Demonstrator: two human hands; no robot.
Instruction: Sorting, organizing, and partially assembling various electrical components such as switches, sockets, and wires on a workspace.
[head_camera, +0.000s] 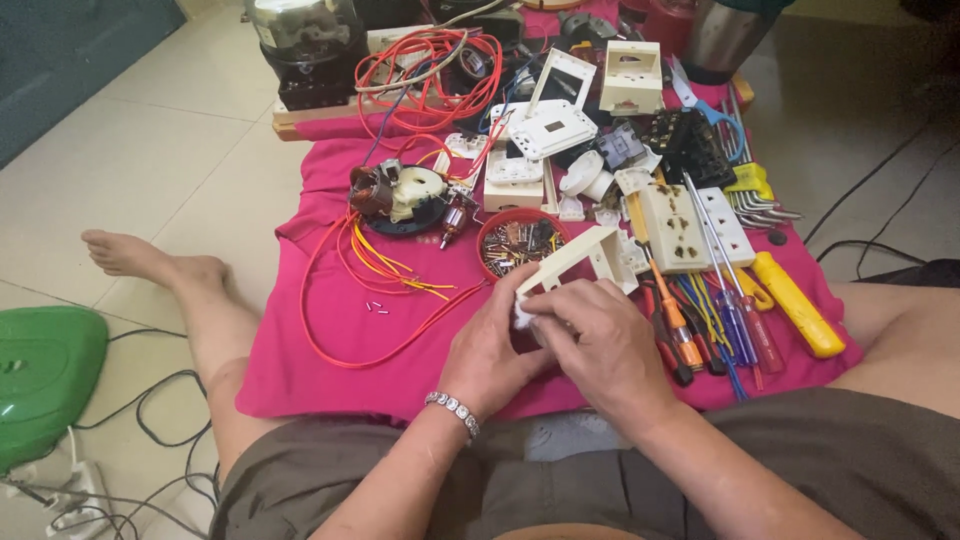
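The person sits on the floor with both hands together over a bright pink cloth (330, 340). The left hand (492, 350), a beaded silver bracelet (453, 411) at its wrist, is curled around the lower end of a cream rectangular plastic frame (580, 255). The right hand (600, 345) lies across it, fingers pressed together, pinching a small white wad (523, 312) against the frame's near edge. The frame tilts up and away from the knuckles. Just beyond the fingertips sits a round red dish of small metal parts (520, 245). To the right of the right hand lie screwdrivers with coloured handles (715, 320) and a yellow-handled tool (798, 303). Left of the left hand, loose red wire (345, 300) loops over the cloth.
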